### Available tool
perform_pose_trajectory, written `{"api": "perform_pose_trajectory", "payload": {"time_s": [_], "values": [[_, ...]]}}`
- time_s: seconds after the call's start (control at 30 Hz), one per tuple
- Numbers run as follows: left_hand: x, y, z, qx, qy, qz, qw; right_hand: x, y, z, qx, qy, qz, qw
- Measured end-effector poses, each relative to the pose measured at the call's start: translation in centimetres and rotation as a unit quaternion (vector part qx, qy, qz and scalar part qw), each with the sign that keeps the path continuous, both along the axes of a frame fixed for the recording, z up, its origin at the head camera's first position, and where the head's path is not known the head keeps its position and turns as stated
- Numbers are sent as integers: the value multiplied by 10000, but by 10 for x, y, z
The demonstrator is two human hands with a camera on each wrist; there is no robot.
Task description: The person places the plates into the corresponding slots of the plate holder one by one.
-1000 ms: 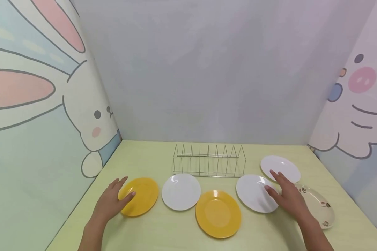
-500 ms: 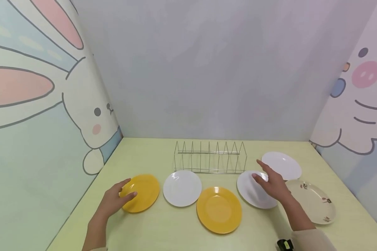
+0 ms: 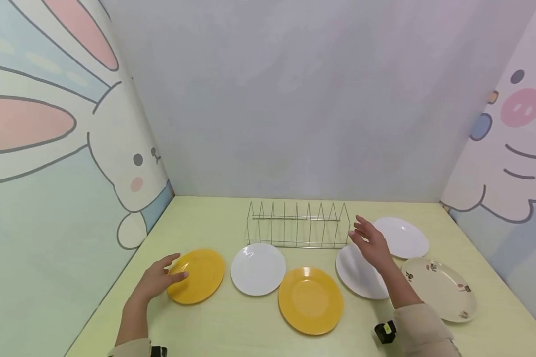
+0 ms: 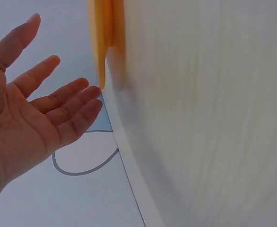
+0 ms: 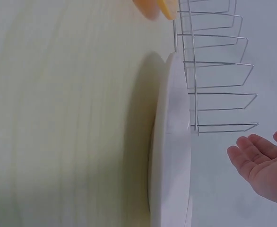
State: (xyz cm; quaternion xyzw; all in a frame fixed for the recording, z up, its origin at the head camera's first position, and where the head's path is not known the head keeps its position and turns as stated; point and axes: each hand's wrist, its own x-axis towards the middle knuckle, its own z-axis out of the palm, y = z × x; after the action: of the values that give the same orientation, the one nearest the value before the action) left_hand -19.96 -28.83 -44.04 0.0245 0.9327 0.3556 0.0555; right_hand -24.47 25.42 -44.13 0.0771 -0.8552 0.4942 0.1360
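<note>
My left hand [image 3: 156,277] hovers at the left edge of a yellow plate [image 3: 203,277], fingers spread and relaxed; the left wrist view shows its palm [image 4: 30,113] beside the plate's rim [image 4: 100,42]. Over the far part of a white plate [image 3: 361,277], my right hand [image 3: 371,245] holds nothing, its fingers loosely bent near the right end of a wire dish rack [image 3: 297,244]. In the right wrist view the right hand [image 5: 266,165] is raised above that white plate [image 5: 171,151], with the rack [image 5: 219,93] beyond.
Between the hands lie a white plate [image 3: 258,270] and a yellow plate [image 3: 310,301]. On the right are another white plate [image 3: 404,238] and a cream plate with a printed pattern [image 3: 442,292]. Cartoon-printed walls [image 3: 116,198] and a plain back wall [image 3: 295,124] enclose the table.
My right hand has moved forward and left, from over the right-hand plates toward the rack's right end. The left hand has barely shifted. Both sleeves now show. The plates stay where they were.
</note>
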Motion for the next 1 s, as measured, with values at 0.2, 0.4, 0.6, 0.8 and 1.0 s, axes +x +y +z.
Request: {"api": "perform_pose_trajectory", "payload": {"time_s": [0.2,0.4,0.6,0.8,1.0], "values": [[-6,-9,-3,-38,-362,69,9993,-15,-8,-2,-500,-225,-24,9985],[-13,-16,-9,-16,-647,274,9975,-29,-12,-5,-812,-446,-238,9954],[-17,-25,-16,276,-683,327,9967,-40,-14,-7,-1751,-757,-512,9803],[-18,-32,-23,689,-782,257,9942,-45,-13,-15,-2427,-956,-397,9646],[-20,-35,-26,920,-935,248,9910,-48,-11,-17,-2403,-958,-329,9654]]}}
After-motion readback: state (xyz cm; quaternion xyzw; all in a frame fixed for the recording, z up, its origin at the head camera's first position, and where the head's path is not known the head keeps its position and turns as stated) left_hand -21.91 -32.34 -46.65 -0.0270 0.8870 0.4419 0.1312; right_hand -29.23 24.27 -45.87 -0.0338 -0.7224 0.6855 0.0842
